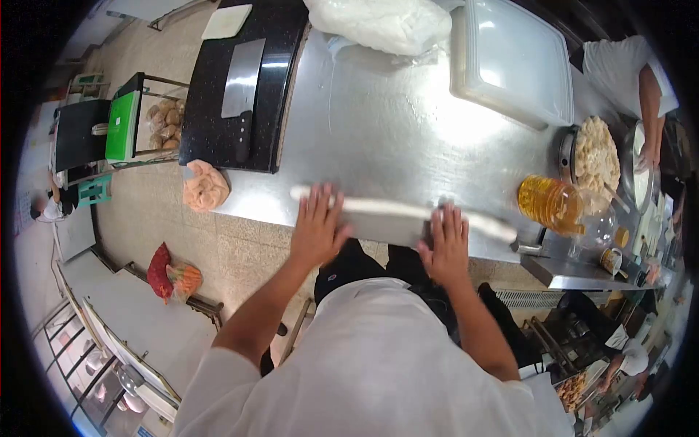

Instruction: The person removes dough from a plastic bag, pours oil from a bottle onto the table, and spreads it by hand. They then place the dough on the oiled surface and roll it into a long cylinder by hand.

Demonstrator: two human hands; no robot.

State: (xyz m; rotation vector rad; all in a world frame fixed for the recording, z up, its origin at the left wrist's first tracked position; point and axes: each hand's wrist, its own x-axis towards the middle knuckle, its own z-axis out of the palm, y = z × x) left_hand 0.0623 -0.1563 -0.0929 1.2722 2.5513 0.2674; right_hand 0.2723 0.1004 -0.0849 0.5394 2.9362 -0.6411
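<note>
A long, thin rope of white dough point(386, 208) lies crosswise near the front edge of the steel table point(393, 138). My left hand point(317, 227) rests flat over its left part, fingers stretched out. Over the right part lies my right hand point(446, 244), also flat with fingers extended and slightly blurred. Both ends of the rope stick out past my hands. Just beyond the right end is a short metal-coloured tool point(527, 248), whose kind I cannot make out.
A cleaver point(245, 76) lies on the black board point(280, 65) at left, near a crumpled peach cloth point(205, 187). A lidded plastic container point(517, 58) and wrapped white mass point(386, 23) stand behind. An oil bottle point(547, 201) lies right; another person's hand point(648, 154) reaches a bowl.
</note>
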